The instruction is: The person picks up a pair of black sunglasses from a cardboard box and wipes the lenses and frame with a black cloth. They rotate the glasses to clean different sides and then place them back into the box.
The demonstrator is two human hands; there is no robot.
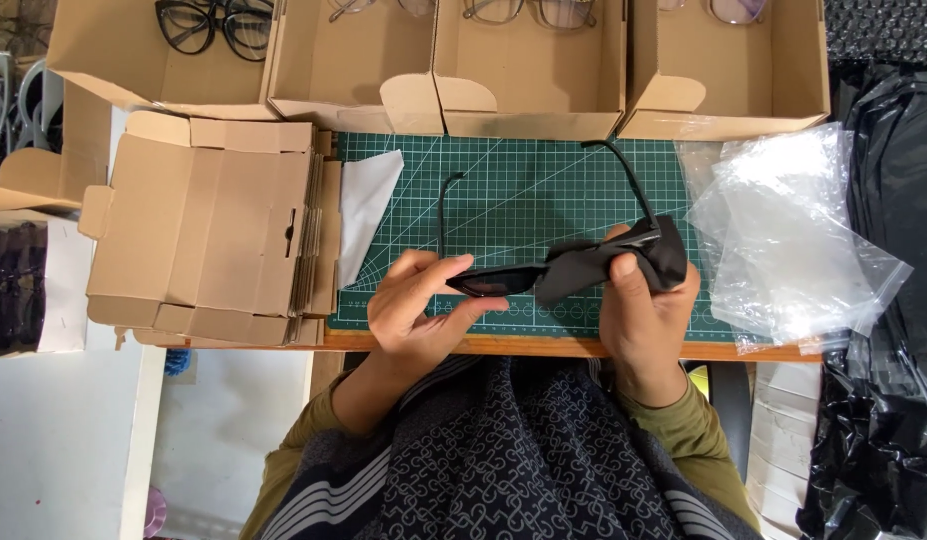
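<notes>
At the centre of the frame, just above the near edge of the green cutting mat (pixel 543 180), the person holds a pair of black glasses (pixel 493 280) with the temple arms pointing away toward the top of the frame. The left hand (pixel 413 310) grips the left end of the front between thumb and curled fingers, pinching the rim near the hinge. The right hand (pixel 643 300) is closed around a black cleaning cloth (pixel 593 262), pressing it against the right lens and the right end of the frame, so that part of the glasses is hidden under the cloth.

On the left of the frame lies a stack of flattened cardboard boxes (pixel 203 235), with a white sheet (pixel 365 205) lying partly on the mat just beside it. Across the top of the frame stands a row of open cardboard boxes (pixel 528 80); the upper left one holds black-framed glasses (pixel 213 25), and the others hold lighter frames, only partly in view. To the right of the mat lie clear plastic bags (pixel 793 230), crumpled and overlapping, and beyond them, at the right edge of the frame, black plastic sheeting (pixel 888 300).
</notes>
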